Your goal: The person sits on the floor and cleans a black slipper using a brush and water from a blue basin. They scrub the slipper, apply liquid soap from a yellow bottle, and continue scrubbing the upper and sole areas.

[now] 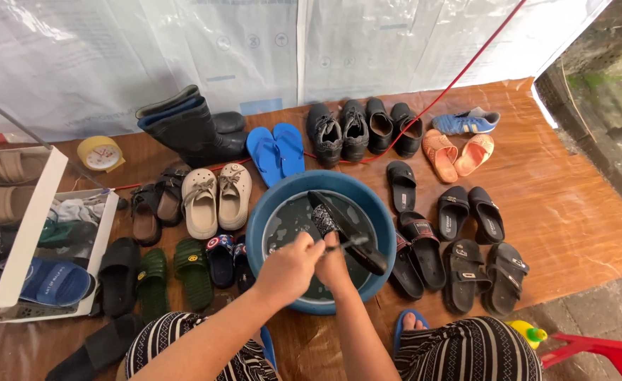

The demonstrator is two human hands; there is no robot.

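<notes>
Knees in striped cloth at 6 o'clock. Left hand (288, 268) curled shut, probably around brush. Right hand (336, 262) pinching black sandal (346, 229) over blue basin (268, 204), centre. One sandal mid-scrub; other shoes ringed 9 to 3 o'clock look dry, unwashed.

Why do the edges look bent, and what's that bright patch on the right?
Head view: the wide lens bows the wall sheet and floor edges; daylight glares off the glossy floor at right; the hands over the basin stay sharp and evenly lit.
</notes>
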